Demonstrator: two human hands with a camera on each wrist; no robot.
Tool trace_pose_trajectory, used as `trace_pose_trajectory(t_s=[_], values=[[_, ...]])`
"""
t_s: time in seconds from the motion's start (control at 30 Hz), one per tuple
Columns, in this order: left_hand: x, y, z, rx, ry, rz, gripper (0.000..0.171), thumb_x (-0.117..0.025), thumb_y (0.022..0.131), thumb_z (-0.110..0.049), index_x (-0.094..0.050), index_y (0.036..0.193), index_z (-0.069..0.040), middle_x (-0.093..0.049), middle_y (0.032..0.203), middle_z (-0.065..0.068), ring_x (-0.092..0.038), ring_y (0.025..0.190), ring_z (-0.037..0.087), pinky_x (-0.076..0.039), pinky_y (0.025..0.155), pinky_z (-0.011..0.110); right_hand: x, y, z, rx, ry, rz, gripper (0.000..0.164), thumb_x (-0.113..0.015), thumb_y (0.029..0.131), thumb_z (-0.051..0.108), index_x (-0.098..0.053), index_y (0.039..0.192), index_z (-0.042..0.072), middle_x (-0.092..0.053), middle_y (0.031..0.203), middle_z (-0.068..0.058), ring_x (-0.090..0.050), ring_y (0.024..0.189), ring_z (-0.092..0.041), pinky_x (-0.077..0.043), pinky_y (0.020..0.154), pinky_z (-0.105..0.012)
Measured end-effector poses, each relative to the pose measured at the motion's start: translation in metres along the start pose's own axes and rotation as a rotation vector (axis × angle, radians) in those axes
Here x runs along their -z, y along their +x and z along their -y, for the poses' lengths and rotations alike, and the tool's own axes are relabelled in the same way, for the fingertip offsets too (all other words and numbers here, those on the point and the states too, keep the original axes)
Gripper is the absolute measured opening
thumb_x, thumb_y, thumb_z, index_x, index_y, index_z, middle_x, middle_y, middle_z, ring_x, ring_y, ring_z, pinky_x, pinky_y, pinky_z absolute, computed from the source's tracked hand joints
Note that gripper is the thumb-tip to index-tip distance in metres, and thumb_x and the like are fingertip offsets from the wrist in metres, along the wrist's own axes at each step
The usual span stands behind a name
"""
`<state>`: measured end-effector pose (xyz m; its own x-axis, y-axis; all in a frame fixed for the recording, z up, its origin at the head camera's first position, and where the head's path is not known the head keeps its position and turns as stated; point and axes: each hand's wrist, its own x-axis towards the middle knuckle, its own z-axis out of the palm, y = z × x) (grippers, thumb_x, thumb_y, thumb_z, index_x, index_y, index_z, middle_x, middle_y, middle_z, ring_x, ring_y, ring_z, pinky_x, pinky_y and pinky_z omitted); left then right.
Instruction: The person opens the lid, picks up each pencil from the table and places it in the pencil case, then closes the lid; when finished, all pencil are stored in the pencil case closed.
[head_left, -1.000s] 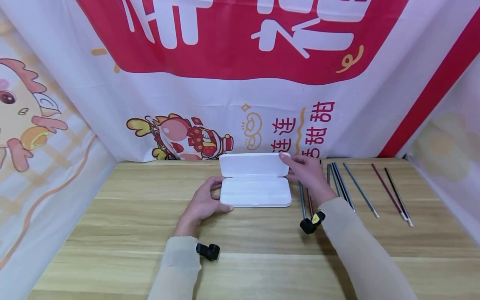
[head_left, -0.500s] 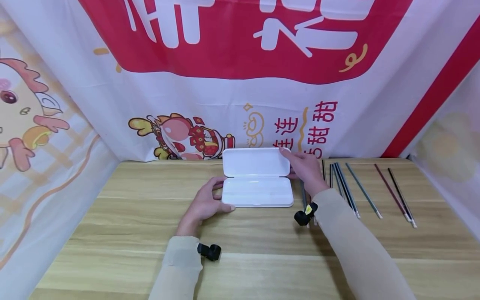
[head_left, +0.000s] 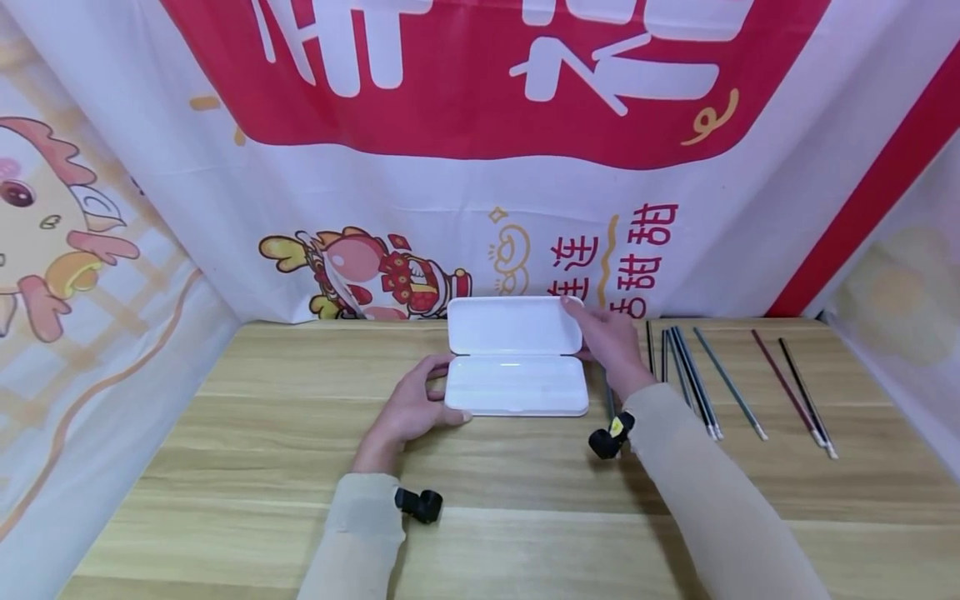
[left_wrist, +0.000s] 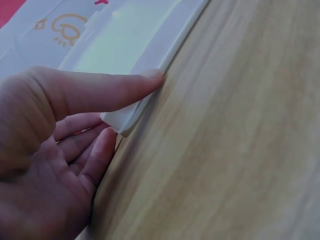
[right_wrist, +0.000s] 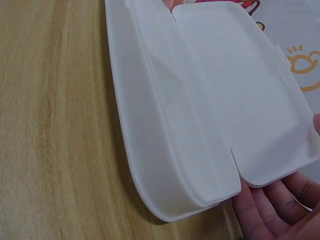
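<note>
A white hinged pencil case (head_left: 517,385) lies open on the wooden table, its tray bare inside. Its raised lid (head_left: 513,325) leans back toward the cloth backdrop. At the case's left end, my left hand (head_left: 411,404) holds it, thumb on the front edge and fingers toward the back. In the left wrist view the thumb (left_wrist: 115,92) lies along the rim of the tray. My right hand (head_left: 615,346) grips the lid's right end, thumb over its top corner. The right wrist view shows the fingers (right_wrist: 280,205) behind and under the lid's edge.
Several pencils lie on the right of the table, among them blue pencils (head_left: 693,383), a dark red pencil (head_left: 783,379) and a black pencil (head_left: 806,396). More are partly hidden under my right arm. A printed cloth (head_left: 375,192) hangs along the table's back edge.
My right hand has swung the lid further back, so more of its inner face shows. The right wrist has shifted slightly left, while my left hand keeps its hold.
</note>
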<state>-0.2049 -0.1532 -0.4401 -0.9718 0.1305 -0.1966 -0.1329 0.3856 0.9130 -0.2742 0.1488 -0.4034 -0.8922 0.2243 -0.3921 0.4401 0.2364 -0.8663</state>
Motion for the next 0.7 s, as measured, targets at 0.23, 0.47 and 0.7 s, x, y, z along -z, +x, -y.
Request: trace_pose_trajectory(t_s=[0.23, 0.47, 0.7], values=[[0.000, -0.001, 0.000, 0.010, 0.012, -0.013, 0.091, -0.091, 0.080, 0.004, -0.049, 0.158, -0.017, -0.050, 0.162, 0.015, -0.066, 0.133, 0.039, -0.061, 0.105, 0.046, 0.004, -0.009, -0.004, 0.072, -0.030, 0.008, 0.085, -0.068, 0.092, 0.075, -0.060, 0.148, 0.011, -0.067, 0.139, -0.010, -0.069, 0.120, -0.028, -0.059, 0.106, -0.042], [0.001, -0.002, 0.000, 0.014, 0.016, -0.012, 0.091, -0.091, 0.079, 0.003, -0.050, 0.158, -0.018, -0.051, 0.161, 0.015, -0.067, 0.132, 0.039, -0.061, 0.105, 0.047, 0.019, -0.026, -0.013, 0.231, -0.142, -0.112, 0.085, -0.053, 0.093, 0.086, -0.069, 0.137, 0.015, -0.070, 0.128, -0.012, -0.065, 0.110, -0.029, -0.056, 0.088, -0.037], [0.000, -0.001, 0.000, 0.017, 0.040, -0.012, 0.090, -0.092, 0.080, -0.001, -0.050, 0.158, -0.021, -0.051, 0.162, 0.012, -0.068, 0.130, 0.035, -0.059, 0.107, 0.048, 0.043, -0.052, -0.028, 0.304, -0.153, -0.160, 0.082, -0.046, 0.094, 0.087, -0.069, 0.136, 0.020, -0.070, 0.128, -0.008, -0.066, 0.113, -0.027, -0.058, 0.088, -0.034]])
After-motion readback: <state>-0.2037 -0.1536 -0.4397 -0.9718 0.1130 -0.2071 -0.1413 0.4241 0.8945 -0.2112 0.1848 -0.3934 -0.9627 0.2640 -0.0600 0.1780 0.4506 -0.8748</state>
